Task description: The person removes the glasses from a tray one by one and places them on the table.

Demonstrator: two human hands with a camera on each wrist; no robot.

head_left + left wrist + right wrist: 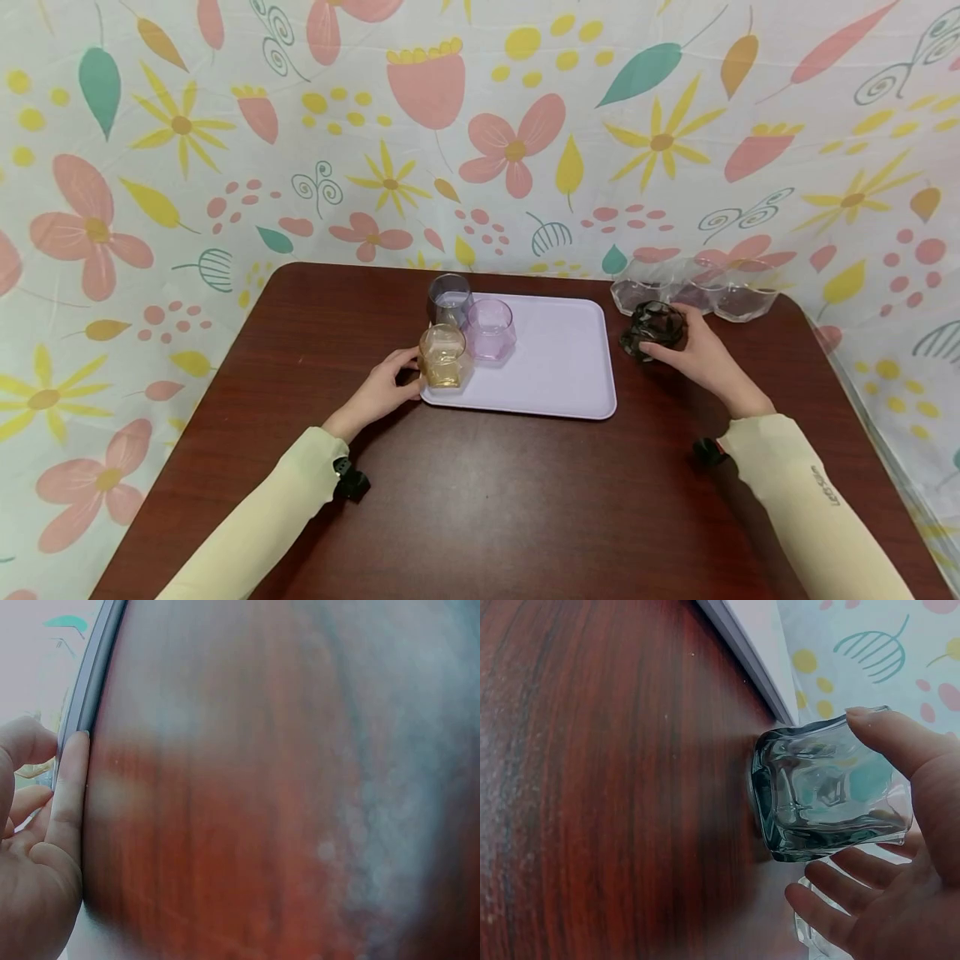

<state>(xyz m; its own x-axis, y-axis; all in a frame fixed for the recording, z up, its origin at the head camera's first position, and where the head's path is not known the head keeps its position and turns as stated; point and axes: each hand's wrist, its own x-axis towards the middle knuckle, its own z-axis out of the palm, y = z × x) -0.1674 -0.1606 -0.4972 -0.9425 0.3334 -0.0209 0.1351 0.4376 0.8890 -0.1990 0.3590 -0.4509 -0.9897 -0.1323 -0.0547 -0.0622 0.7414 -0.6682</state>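
Note:
My right hand pinches a dark grey faceted glass near its rim, right of the tray; in the right wrist view, the glass has its base close to the table, and contact is unclear. My left hand is at the near left corner of a pale lilac tray, its fingers touching the tray's edge in the left wrist view. On the tray's left side stand an amber glass, closest to that hand, a pink glass and a blue-grey glass.
Several clear glasses stand at the back right of the brown wooden table, behind my right hand. A flower-patterned cloth hangs along the table's back edge.

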